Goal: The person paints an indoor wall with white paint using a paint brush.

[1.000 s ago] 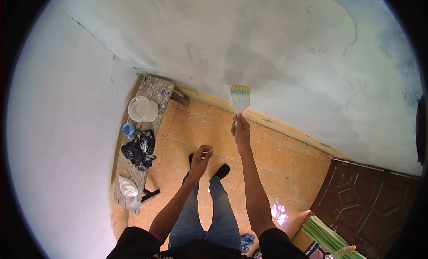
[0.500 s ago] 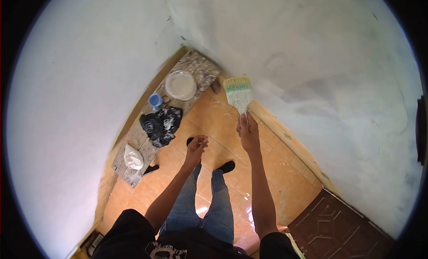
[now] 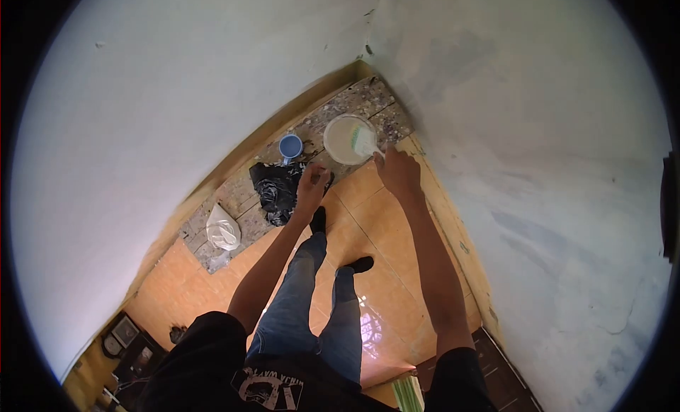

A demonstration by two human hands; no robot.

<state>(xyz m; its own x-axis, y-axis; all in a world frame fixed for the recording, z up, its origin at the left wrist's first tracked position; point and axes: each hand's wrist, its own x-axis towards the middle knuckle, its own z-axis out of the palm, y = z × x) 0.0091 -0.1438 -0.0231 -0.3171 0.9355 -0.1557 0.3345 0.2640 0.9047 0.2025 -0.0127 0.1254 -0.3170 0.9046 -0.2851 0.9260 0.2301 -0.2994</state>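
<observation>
My right hand (image 3: 399,172) is wrapped round the handle of a wide brush (image 3: 364,140), whose green and pale bristles are over or in a round whitish tub (image 3: 338,151). The tub stands on a paint-spattered wooden bench (image 3: 244,191). My left hand (image 3: 312,189) is beside a crumpled black plastic bag (image 3: 275,191), its fingers curled together; whatever they may hold is too small to make out.
A blue cup (image 3: 290,147) stands left of the tub. A white bag (image 3: 223,231) lies at the bench's near end. Pale walls (image 3: 552,199) meet behind the bench. Orange floor tiles (image 3: 386,228) lie under my feet, and a dark panelled object is at the lower right.
My right hand has brought the brush from beside the wall to the tub. My left hand has moved up closer to the black bag. The view has shifted, and one foot is nearer the bench.
</observation>
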